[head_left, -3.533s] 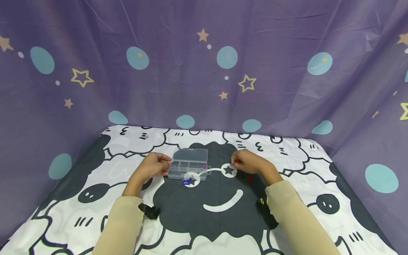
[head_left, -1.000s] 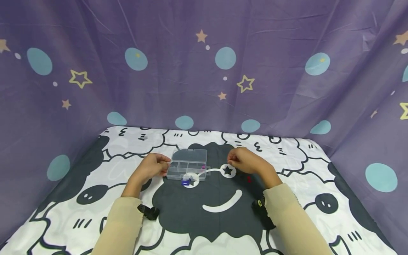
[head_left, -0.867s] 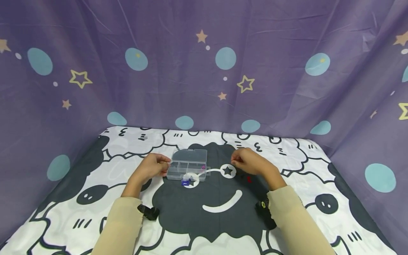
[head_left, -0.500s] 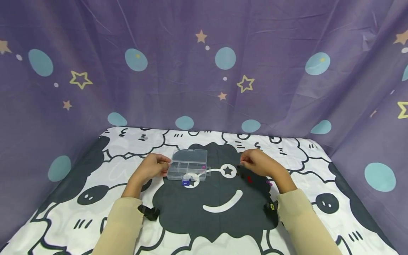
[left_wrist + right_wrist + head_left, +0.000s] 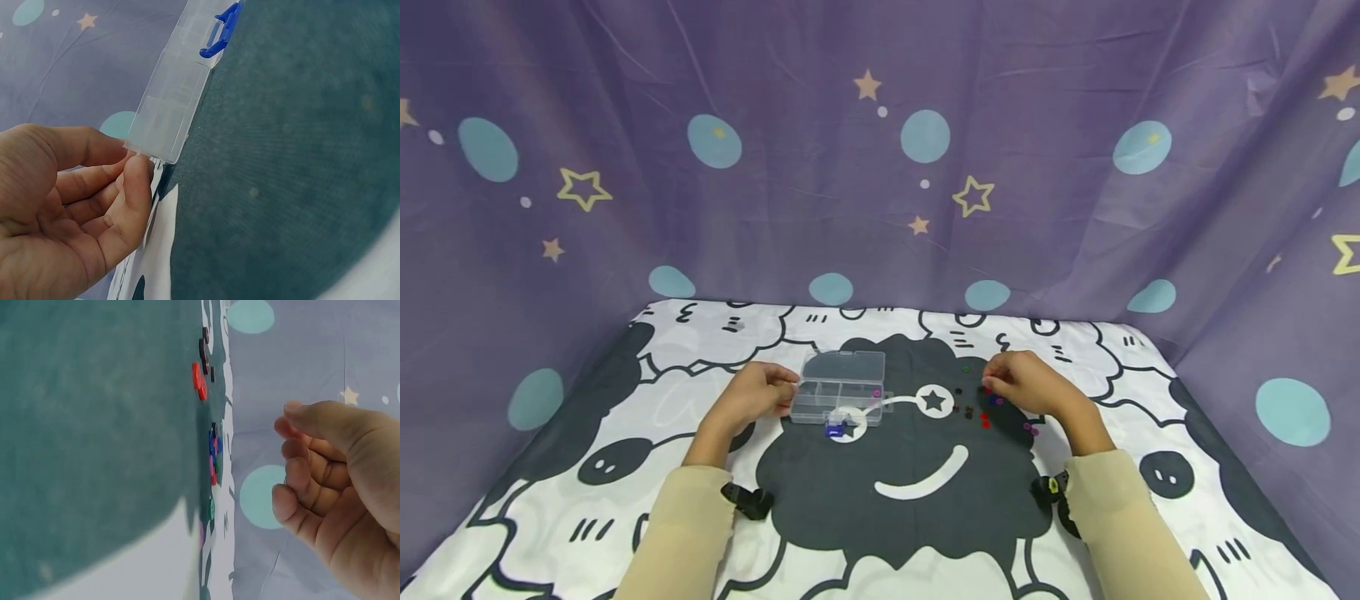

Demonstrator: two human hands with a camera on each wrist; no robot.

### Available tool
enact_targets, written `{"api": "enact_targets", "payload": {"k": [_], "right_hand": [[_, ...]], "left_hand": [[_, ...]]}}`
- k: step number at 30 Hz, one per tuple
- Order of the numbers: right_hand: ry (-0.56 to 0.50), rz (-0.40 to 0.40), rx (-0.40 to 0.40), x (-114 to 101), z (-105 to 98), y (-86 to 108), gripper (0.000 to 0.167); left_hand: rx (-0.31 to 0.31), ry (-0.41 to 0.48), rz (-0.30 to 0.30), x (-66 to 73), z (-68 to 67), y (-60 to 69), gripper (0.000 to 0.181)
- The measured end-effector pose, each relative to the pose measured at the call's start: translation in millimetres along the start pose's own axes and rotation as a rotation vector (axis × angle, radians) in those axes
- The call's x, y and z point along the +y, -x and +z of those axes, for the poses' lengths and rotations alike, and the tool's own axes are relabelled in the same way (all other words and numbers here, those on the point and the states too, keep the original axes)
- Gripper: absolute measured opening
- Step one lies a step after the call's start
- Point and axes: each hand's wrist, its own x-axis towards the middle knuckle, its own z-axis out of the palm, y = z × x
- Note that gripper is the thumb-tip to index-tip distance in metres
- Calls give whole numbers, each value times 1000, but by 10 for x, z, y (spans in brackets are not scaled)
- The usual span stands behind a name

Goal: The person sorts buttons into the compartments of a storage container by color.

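A clear plastic compartment box [image 5: 838,392] lies on the cloth with its lid [image 5: 846,365] raised at the back. One pink button [image 5: 877,392] shows in its right-hand part, and a blue latch [image 5: 220,37] sticks out at the front. My left hand [image 5: 756,392] pinches the box's left end between thumb and fingers. Over the right side of the dark patch, my right hand [image 5: 1026,382] hovers with fingers loosely bent and nothing visible between them. Below it lie scattered small buttons: red ones [image 5: 199,381], dark ones [image 5: 204,353], pink ones [image 5: 1030,428] and a green one [image 5: 966,368].
A patterned cloth [image 5: 917,525] with black-and-white cartoon sheep covers the table. Behind it hangs a purple curtain [image 5: 820,208] with stars and dots. A black wrist strap device [image 5: 748,500] sits on the left wrist, another [image 5: 1054,492] on the right.
My right hand has moved right, from near the white star circle to above the buttons, uncovering several of them. The left hand and the box stay where they were.
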Motion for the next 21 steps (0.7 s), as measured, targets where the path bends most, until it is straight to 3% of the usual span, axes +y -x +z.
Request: {"api": "enact_targets", "payload": {"k": [21], "right_hand": [[-67, 136, -66, 243, -15, 88, 7]], "left_hand": [[-7, -8, 15, 6, -11, 4, 25]]}}
